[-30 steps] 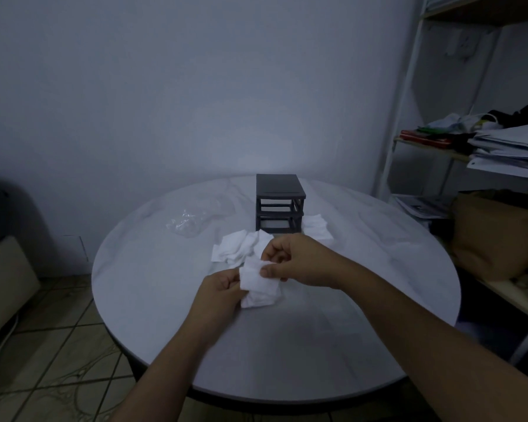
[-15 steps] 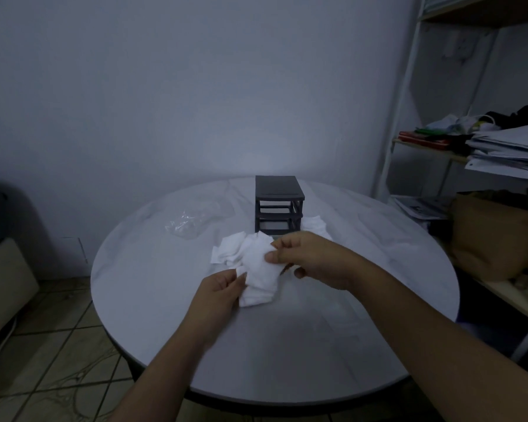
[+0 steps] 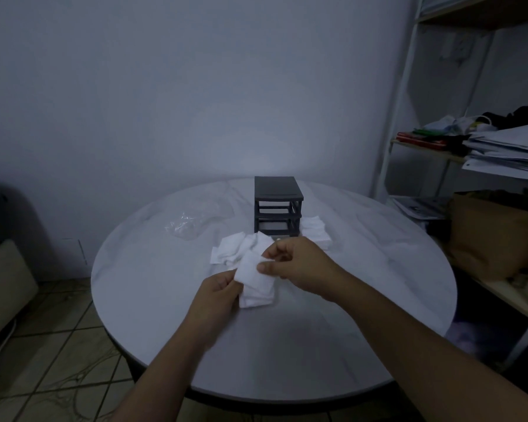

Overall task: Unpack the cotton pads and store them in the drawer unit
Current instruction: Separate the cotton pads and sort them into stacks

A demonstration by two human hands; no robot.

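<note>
A small stack of white cotton pads (image 3: 256,283) is held above the round table between both hands. My left hand (image 3: 217,295) grips its left edge. My right hand (image 3: 299,264) pinches the top pad at its upper right corner with thumb and forefinger. Behind the hands, loose cotton pads (image 3: 237,251) lie spread on the table, and another pile of pads (image 3: 314,231) lies to the right of the dark grey drawer unit (image 3: 278,205). The unit stands at the table's far middle with its slots showing open. A crumpled clear plastic wrapper (image 3: 185,226) lies to its left.
The round white table (image 3: 287,345) fills the middle of the view. A white shelf rack (image 3: 403,95) with papers and a brown bag (image 3: 494,236) stands at the right. A tiled floor and a light cushion (image 3: 3,281) are at the left.
My right hand moved back from the loose pads toward the stack and now pinches its top pad. The stack and my left hand stayed almost in place.
</note>
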